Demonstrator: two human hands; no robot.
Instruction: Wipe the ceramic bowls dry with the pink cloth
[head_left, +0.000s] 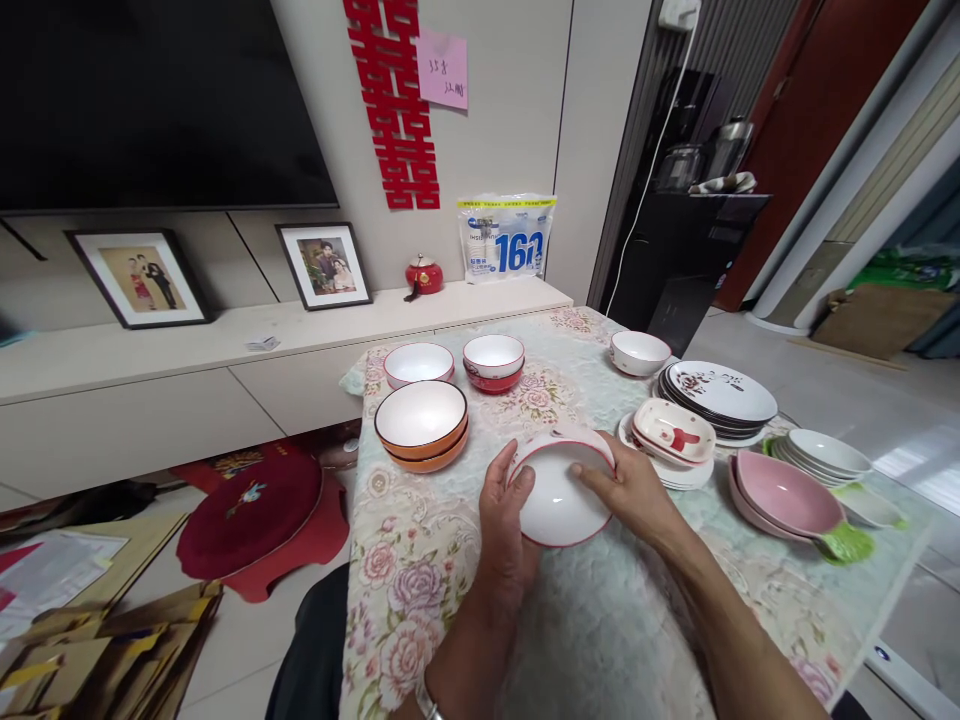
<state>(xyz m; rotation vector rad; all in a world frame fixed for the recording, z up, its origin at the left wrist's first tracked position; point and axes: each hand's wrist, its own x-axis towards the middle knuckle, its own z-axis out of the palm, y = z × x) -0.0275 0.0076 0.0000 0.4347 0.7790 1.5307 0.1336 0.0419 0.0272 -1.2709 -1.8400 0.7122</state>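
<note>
Between my hands is a white bowl (pixel 562 505) with a thin red rim, tilted so its inside faces me. My left hand (pixel 506 510) grips its left side, thumb over the rim. On the right side my right hand (pixel 626 485) holds it, thumb inside the rim; the fingers beneath are hidden. Left of the hands stand stacked orange bowls (pixel 421 425) with white insides. Behind them are a pink-rimmed white bowl (pixel 418 363) and a white bowl on a red one (pixel 493 365). A small white bowl (pixel 640 352) sits at the back right.
Right of my hands are rectangular dishes (pixel 673 432) on white plates, stacked dark-edged plates (pixel 724 395), pink bowls (pixel 787 492) and green-trimmed dishes (pixel 829 455). A flowered cloth (pixel 420 600) covers the table. A red stool (pixel 255 510) stands at left, a low cabinet (pixel 300 340) behind.
</note>
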